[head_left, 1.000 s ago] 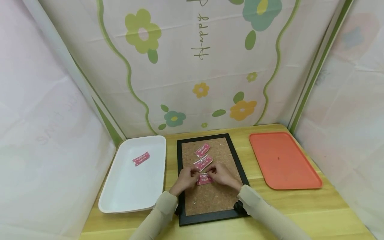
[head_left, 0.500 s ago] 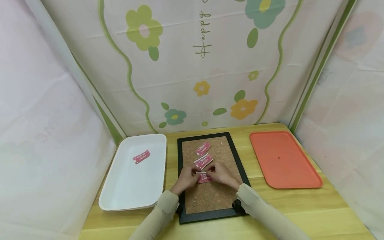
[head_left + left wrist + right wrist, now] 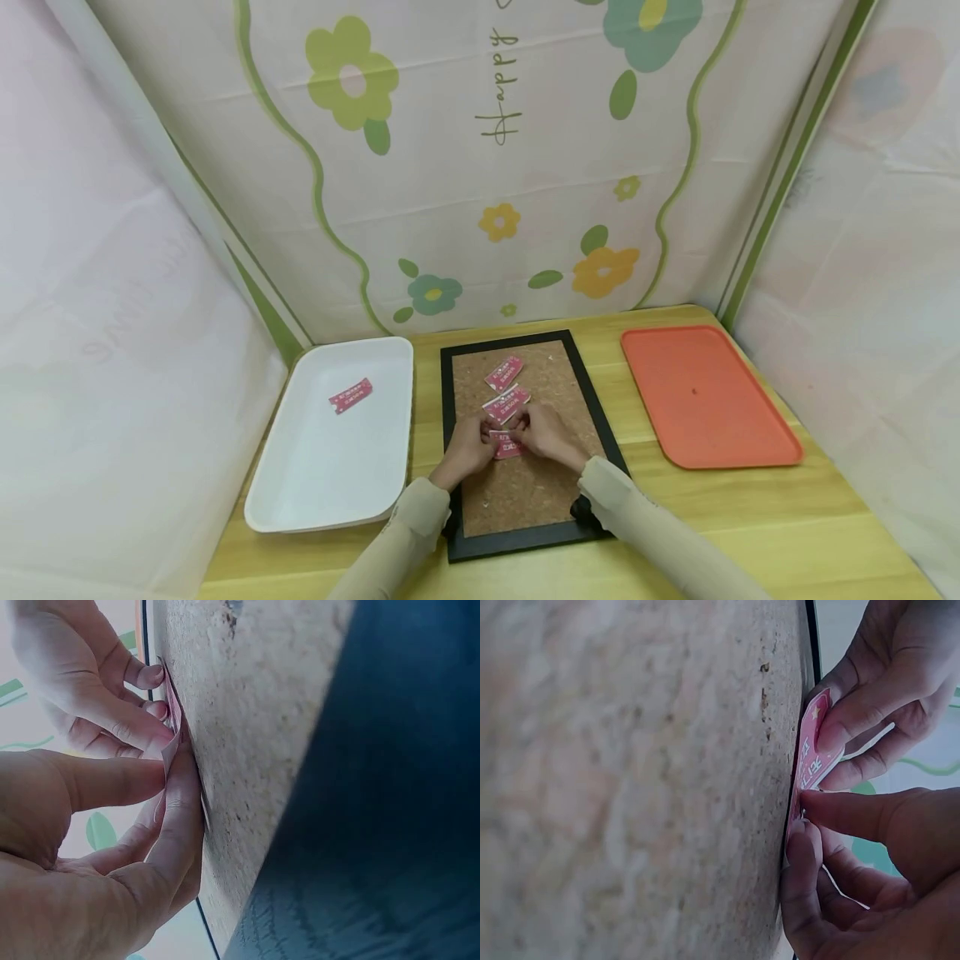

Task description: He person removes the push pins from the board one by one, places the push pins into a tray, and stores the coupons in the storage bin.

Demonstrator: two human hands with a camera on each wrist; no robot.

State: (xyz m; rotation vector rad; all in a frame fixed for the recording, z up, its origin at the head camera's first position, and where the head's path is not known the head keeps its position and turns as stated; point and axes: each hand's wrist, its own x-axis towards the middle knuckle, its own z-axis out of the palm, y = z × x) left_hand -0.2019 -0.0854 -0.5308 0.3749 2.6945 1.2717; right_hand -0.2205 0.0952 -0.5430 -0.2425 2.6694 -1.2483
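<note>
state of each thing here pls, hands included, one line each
Left hand: pinching near ticket
Right hand: pinching at near ticket
Near ticket: held, partly lifted off the board
Middle ticket: on the cork, askew
Far ticket: on the cork, askew
Corkboard: lying flat
White tray: upright, holding one ticket
Red tray: lying flat

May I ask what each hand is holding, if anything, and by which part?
The left hand pinches the nearest ticket by its left end; the right hand seems to pinch a shiny thing on it, too small to identify.
</note>
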